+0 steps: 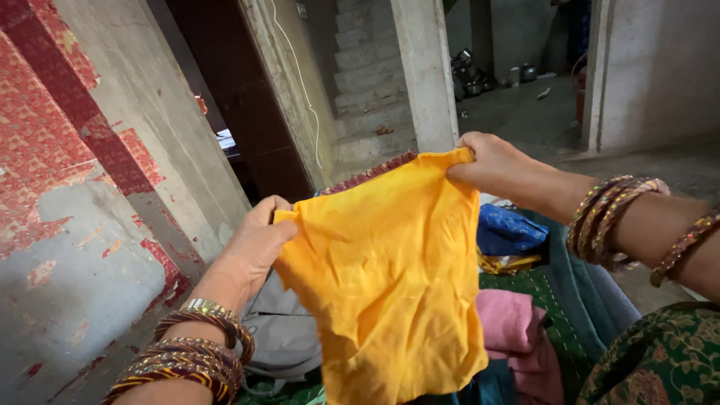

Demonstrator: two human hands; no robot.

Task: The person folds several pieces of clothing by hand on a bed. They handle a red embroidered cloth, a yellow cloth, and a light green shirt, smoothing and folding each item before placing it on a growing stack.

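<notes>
Cloth, bright yellow-orange (386, 277), fills the middle of the view, held up in the air by its top edge and hanging down wrinkled, so it's off the pile and between the two hands. The left hand (259, 240) sits at about 9 o'clock from the cloth's centre, its grip pinched tight on the upper left corner with the fingers curled around the fabric. The right hand (487, 161) is up around 1 o'clock, grip closed on the upper right corner, pulling that top edge fairly taut. Both wrists carry stacked bangles (199, 356), maroon and gold.

A dark patterned trim (371, 172) peeks out just behind the top edge at 12 o'clock. Under and behind the cloth is a heap of laundry: a pink garment (517, 330) at 4 o'clock, a blue one (506, 229) at 3 o'clock, a grey piece (281, 330) at 8 o'clock. A green patterned fabric (664, 360) sits at the far lower right. Peeling red wall (45, 150) is over at 9 o'clock, concrete stairs (371, 82) at 12, and some metal pots (469, 75) are way back at 1 o'clock.
</notes>
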